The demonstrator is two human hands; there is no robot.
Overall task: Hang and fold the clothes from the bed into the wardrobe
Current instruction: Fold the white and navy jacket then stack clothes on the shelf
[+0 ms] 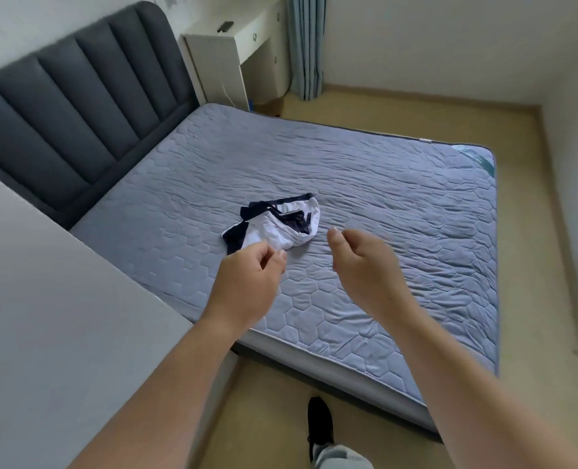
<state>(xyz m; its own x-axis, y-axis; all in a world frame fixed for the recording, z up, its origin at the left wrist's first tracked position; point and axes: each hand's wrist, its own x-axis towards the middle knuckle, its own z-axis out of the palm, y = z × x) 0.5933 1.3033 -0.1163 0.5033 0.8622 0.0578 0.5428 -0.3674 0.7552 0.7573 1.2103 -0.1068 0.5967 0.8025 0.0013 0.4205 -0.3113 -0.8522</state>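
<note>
Garment: a white and navy garment (282,228) lies crumpled near the middle of the bed (399,211), on the quilted blue-grey mattress cover, with nothing else lying on it.
My left hand: my left hand (247,282) is stretched out over the near part of the mattress, at 7 o'clock from the garment. Its fingers are loosely curled, thumb and forefinger close together, and it holds nothing. Its fingertips overlap the garment's near edge in the view; I cannot tell whether they touch the cloth.
My right hand: my right hand (362,265) hangs at 4 o'clock from the garment, just beside it and clear of it. The fingers are relaxed and bent a little, and it carries nothing.
Headboard: a dark grey padded headboard (77,103) stands at 10 o'clock from the garment, along the bed's far left end.
Table: a white table (233,49) stands at 12 o'clock, past the bed's corner, with a small dark object (225,26) on top.
Curtain: a blue-grey curtain (306,45) hangs at 12 o'clock, just right of the table.
Near left: a pale flat panel (44,316) fills 8 o'clock; I cannot tell what it belongs to.
Floor: my black shoe (319,424) is on the tan floor (484,106) at 6 o'clock, beside the bed's near edge.
</note>
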